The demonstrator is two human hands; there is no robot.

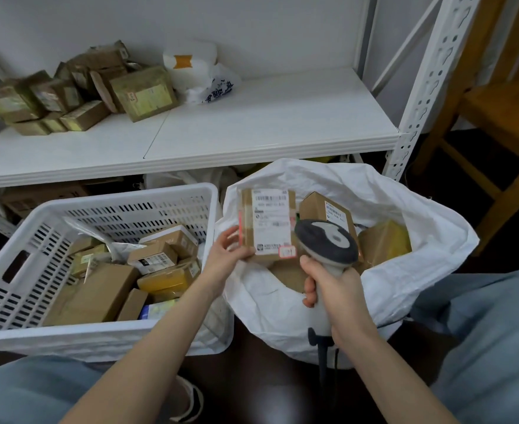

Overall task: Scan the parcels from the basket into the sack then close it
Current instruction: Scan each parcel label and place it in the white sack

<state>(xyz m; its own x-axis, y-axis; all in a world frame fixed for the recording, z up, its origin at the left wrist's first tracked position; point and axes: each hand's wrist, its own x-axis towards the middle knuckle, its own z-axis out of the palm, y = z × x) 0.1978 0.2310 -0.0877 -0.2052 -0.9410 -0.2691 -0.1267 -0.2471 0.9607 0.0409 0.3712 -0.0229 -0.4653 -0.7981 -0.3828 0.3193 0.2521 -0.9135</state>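
What your left hand (227, 252) holds: a flat brown parcel (267, 224), pinched at its lower left corner between thumb and fingers, label side turned up toward you.
Parcel label: white, with a barcode along the top and a small pink-edged sticker at the lower right corner (the print is too blurred to read).
Parcel position: centre of the frame, held above the open mouth of the sack (405, 270), clear of the basket (99, 335).
Right hand (334, 289): your fingers are curled tight round the pale handle of the scanner (328, 243), just right of centre.
Scanner: its dark grey head sits just beside the parcel's lower right corner, and a dark cable hangs from the handle's foot toward the bottom of the frame.
Sack: white and woven, right of centre, with its rim spread wide; packed boxes (325, 209), brown and yellow-taped, lie inside.
Basket: white slotted plastic at lower left, just beside the sack, with a jumble of waiting boxes (105, 289) in it.
Shelf (252, 130): white, across the upper half of the frame, with a heap of shelf cartons (77, 93) at upper left and white plastic bags (197, 71) beside them at top centre.
Chair (502, 117): wooden, at the upper right edge.
Your legs: blue jeans (496, 332) fill both bottom corners.
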